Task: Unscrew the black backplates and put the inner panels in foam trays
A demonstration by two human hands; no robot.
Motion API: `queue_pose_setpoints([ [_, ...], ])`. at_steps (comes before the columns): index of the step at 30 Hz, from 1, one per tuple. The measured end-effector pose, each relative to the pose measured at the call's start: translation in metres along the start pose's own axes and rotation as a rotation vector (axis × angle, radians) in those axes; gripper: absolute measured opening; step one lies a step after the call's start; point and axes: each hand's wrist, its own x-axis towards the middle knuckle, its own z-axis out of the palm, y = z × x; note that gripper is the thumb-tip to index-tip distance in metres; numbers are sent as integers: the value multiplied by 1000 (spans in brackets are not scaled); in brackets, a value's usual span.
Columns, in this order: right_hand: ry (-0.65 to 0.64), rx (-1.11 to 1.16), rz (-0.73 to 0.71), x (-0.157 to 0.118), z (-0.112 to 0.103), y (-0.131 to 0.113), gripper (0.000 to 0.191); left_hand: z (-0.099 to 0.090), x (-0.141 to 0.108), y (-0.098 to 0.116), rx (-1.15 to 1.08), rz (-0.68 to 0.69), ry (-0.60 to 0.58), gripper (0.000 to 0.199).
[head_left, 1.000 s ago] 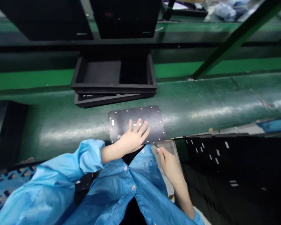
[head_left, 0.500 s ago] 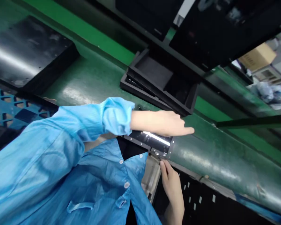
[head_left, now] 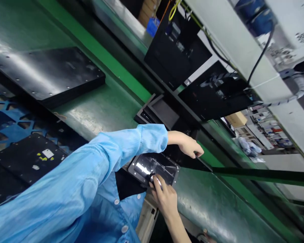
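My left hand (head_left: 191,146) reaches across from the blue sleeve, fingers curled down at a dark edge. Just below it is a black panel (head_left: 186,160); whether the fingers grip the panel or something small is unclear. My right hand (head_left: 166,199) is closed on a small round shiny object (head_left: 157,182), over the lower edge of a glossy black plate (head_left: 164,166). This plate has a grey rim with screws and lies on the green bench (head_left: 202,199). Behind my left wrist sit stacked black trays (head_left: 164,111).
A large black metal case (head_left: 53,72) lies on the bench at the left. Below it are a blue lattice (head_left: 10,114) and a black box with a label (head_left: 32,157). Two black panels (head_left: 177,50) stand behind the trays. A green bar (head_left: 255,175) crosses at the right.
The view has shifted. My left hand has gone from outstretched to curled, beside the black panel. My right hand has moved from the plate's corner onto its face, with the round object now visible.
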Motion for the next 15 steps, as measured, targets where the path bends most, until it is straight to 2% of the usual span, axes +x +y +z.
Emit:
queue_pose_setpoints([
  [4, 182, -112, -116, 6, -21, 11, 26, -5, 7, -7, -17, -14, -28, 14],
  [7, 216, -156, -87, 19, -39, 24, 25, -7, 10, -10, -5, -13, -62, 20],
  [9, 173, -147, -9, 28, -53, 34, 22, -7, 12, -11, 14, -16, -69, 23],
  [11, 139, -90, 87, 33, -73, 45, 29, -8, 14, -13, 32, -19, -69, 26],
  [13, 133, 12, 212, 31, -100, 57, 34, -8, 15, -15, 43, -21, -67, 27],
  [15, 129, 143, 403, 21, -133, 72, 39, -8, 16, -16, 47, -9, -74, 27],
])
